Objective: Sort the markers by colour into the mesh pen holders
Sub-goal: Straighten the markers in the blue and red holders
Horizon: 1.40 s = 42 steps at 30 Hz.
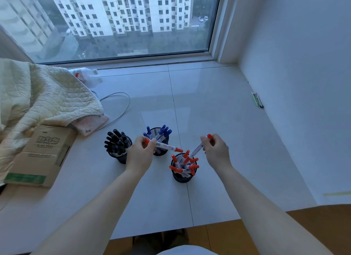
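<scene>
Gripping red marker [167, 146] each, left hand [141, 150], right hand [216, 150], above red-marker holder [182, 177].

Arms: both bare from the frame's lower edge to the wrists, no sleeve in view.
Left hand [139, 150]: bare, no ring, watch or band visible.
Right hand [216, 150]: bare, no ring, watch or band visible.
Nails: too small to tell.
Clothing: a pale, whitish garment [185, 250] at the bottom edge, between the arms.

left hand [141, 150]: grips red marker [167, 146] | right hand [216, 150]: grips red marker [197, 148] over red-marker holder [183, 176]
</scene>
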Each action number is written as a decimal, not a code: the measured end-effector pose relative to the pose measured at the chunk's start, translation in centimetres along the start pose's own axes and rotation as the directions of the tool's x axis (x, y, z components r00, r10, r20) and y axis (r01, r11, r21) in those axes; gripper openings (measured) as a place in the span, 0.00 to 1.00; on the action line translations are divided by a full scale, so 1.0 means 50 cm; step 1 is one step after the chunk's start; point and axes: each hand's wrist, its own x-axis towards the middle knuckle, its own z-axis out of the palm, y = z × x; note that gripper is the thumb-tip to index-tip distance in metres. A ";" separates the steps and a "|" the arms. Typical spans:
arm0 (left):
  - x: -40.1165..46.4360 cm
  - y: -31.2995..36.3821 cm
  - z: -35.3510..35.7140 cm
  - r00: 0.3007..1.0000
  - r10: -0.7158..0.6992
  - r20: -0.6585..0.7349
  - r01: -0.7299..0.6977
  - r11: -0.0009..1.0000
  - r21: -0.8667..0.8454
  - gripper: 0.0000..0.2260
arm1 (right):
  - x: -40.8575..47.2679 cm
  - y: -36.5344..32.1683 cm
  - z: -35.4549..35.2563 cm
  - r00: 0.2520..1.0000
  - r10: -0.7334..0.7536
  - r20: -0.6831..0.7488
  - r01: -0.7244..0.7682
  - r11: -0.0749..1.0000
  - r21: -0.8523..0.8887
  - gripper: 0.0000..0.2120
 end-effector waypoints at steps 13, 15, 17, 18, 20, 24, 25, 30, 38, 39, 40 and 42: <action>-0.041 -0.011 -0.019 0.853 -0.332 0.403 0.522 0.583 -0.623 0.05 | -0.023 -0.003 0.007 0.879 0.334 0.342 -0.476 0.662 0.578 0.08; -0.042 -0.015 -0.020 0.850 -0.288 0.440 0.523 0.550 -0.651 0.06 | -0.029 -0.002 0.011 0.888 0.287 0.358 -0.449 0.704 0.550 0.10; -0.044 -0.019 -0.022 0.858 -0.260 0.444 0.508 0.556 -0.657 0.06 | -0.033 -0.002 0.017 0.908 0.237 0.345 -0.386 0.792 0.472 0.08; -0.044 -0.020 -0.022 0.863 -0.253 0.436 0.497 0.577 -0.648 0.06 | -0.034 -0.002 0.020 0.919 0.216 0.330 -0.343 0.851 0.398 0.07; -0.046 -0.023 -0.021 0.875 -0.249 0.414 0.472 0.627 -0.620 0.06 | -0.035 0.001 0.029 0.938 0.188 0.290 -0.266 0.928 0.260 0.04; -0.051 -0.031 -0.010 0.890 -0.271 0.366 0.439 0.728 -0.527 0.06 | -0.032 0.015 0.046 0.963 0.155 0.219 -0.176 0.981 0.081 0.03; -0.053 -0.035 -0.005 0.893 -0.279 0.354 0.434 0.745 -0.507 0.06 | -0.031 0.019 0.048 0.969 0.138 0.207 -0.145 0.989 0.019 0.03; -0.055 -0.059 0.016 0.891 -0.345 0.297 0.450 0.759 -0.471 0.03 | -0.029 0.041 0.053 0.992 0.047 0.120 -0.020 0.975 -0.221 0.03; -0.057 -0.093 0.039 0.914 -0.334 0.228 0.399 0.840 -0.368 0.05 | -0.042 0.064 0.057 0.978 0.021 0.208 0.053 0.938 -0.342 0.07; -0.058 -0.096 0.042 0.917 -0.332 0.221 0.393 0.847 -0.359 0.05 | -0.044 0.067 0.058 0.975 -0.001 0.223 0.084 0.928 -0.363 0.07; -0.060 -0.098 0.045 0.918 -0.330 0.219 0.390 0.849 -0.355 0.06 | -0.046 0.070 0.059 0.971 -0.026 0.237 0.118 0.916 -0.384 0.07; -0.063 -0.101 0.051 0.915 -0.329 0.235 0.396 0.847 -0.353 0.05 | -0.052 0.078 0.060 0.963 -0.083 0.255 0.187 0.890 -0.416 0.05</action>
